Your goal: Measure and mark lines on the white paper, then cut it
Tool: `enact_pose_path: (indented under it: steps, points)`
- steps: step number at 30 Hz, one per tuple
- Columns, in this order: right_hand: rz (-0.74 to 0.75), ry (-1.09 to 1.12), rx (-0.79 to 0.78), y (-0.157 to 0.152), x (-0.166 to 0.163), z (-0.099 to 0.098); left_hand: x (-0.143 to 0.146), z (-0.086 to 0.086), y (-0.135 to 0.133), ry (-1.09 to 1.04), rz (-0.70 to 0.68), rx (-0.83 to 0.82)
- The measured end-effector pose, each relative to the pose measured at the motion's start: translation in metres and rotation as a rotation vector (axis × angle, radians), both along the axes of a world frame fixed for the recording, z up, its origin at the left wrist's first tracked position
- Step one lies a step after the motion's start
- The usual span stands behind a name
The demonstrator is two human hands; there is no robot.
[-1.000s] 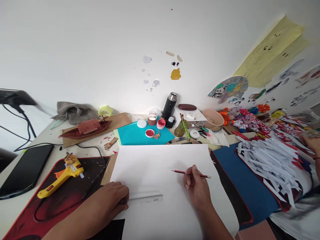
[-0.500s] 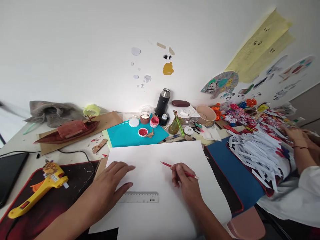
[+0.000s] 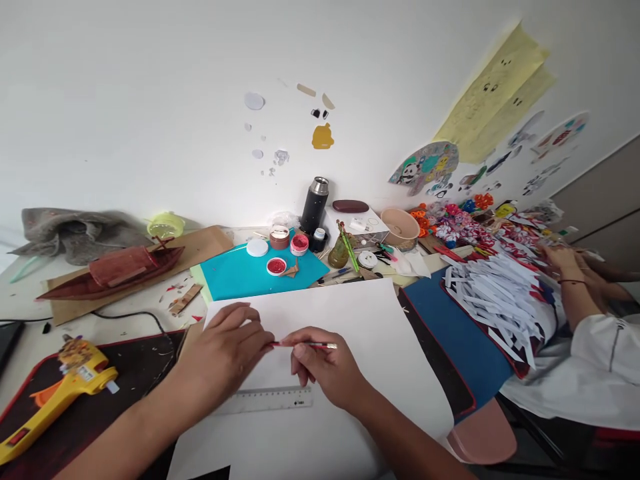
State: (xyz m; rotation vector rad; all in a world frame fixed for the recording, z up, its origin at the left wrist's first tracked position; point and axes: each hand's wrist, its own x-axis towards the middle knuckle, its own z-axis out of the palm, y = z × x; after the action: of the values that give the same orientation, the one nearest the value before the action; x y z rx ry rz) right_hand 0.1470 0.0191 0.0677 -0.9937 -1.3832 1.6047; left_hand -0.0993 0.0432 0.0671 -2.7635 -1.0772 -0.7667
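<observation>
A red pencil (image 3: 320,345) lies level between my two hands, above a large white sheet of paper (image 3: 395,387). My right hand (image 3: 325,367) is closed round its right part, and the pale end sticks out to the right. At the pencil's left end, the fingertips of my left hand (image 3: 233,347) pinch it; the tip is hidden there. A clear ruler (image 3: 270,399) rests on the paper just below my hands, its left end partly covered by my left forearm.
Left are a yellow glue gun (image 3: 60,393) and a red model boat (image 3: 115,270). Paint pots (image 3: 299,244) sit on a turquoise sheet (image 3: 230,277) behind the paper, near a black flask (image 3: 315,203). At right, a co-worker's hands (image 3: 565,263) are beside white paper strips (image 3: 495,300).
My left hand has closed from open and now pinches the pencil's left end. My right hand brought the pencil leftward to it. The view has shifted slightly right.
</observation>
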Motion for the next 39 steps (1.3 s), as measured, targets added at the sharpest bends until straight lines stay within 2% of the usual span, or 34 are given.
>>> enact_pose_path:
  steps: [3,6,9,14,17,20,24,27,30,31,34,36,39]
  points:
    - [-0.112,-0.002,-0.043,0.005,0.006,-0.005,-0.030,-0.003,0.023,0.142,0.199,-0.173]
    - [-0.205,-0.014,-0.064,0.005,0.017,-0.008,-0.058,-0.005,0.048,0.188,0.356,-0.214]
    - [-0.240,-0.045,-0.081,-0.001,0.029,-0.009,-0.073,-0.007,0.072,0.231,0.502,-0.228]
    - [-0.285,-0.114,-0.069,-0.023,0.049,-0.009,-0.072,-0.013,0.097,0.280,0.563,-0.255]
    - [-0.395,-0.194,-0.033,-0.037,0.073,-0.010,-0.066,-0.015,0.100,0.229,0.592,-0.223]
    - [-0.595,-0.343,0.021,-0.050,0.112,-0.012,-0.056,-0.015,0.092,0.159,0.553,-0.202]
    - [-0.854,-0.502,0.037,-0.062,0.169,-0.016,-0.038,-0.023,0.060,0.152,0.297,-0.316]
    - [-0.936,-0.548,0.045,-0.072,0.193,-0.017,-0.034,-0.040,0.022,0.076,0.088,-0.402]
    - [-0.900,-0.569,0.045,-0.079,0.194,-0.018,-0.034,-0.060,-0.014,0.144,-0.053,-0.413]
    - [-0.867,-0.583,0.044,-0.080,0.191,-0.019,-0.033,-0.065,-0.023,0.169,-0.064,-0.409]
    - [-0.789,-0.658,0.050,-0.078,0.185,-0.025,-0.024,-0.071,-0.039,0.181,0.048,-0.494]
    - [-0.789,-0.745,0.071,-0.076,0.187,-0.029,-0.015,-0.066,-0.042,0.201,0.078,-0.621]
    - [-0.849,-0.883,0.102,-0.074,0.200,-0.033,-0.009,-0.052,-0.041,0.171,0.094,-0.675]
